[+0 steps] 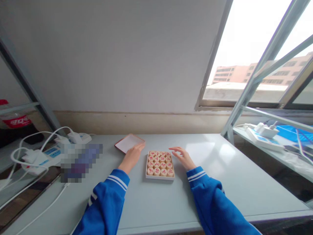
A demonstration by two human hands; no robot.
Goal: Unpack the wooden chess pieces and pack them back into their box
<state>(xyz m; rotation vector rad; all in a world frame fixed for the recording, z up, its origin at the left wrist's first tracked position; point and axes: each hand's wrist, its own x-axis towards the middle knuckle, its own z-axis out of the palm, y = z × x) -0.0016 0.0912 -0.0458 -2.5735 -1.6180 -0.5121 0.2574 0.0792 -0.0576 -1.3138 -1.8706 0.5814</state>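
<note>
The box of round Chinese chess pieces (pixel 160 164) is on the table (pixel 220 189), between both hands. The left hand (pixel 132 157), at its nine o'clock, lies flat and holds nothing, with fingers touching a white lid (pixel 129 143). The right hand (pixel 182 157), at three o'clock, is half open and also empty.

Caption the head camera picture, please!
Blue-sleeved left hand and right hand flank a white tray of round wooden chess pieces on a grey table.
</note>
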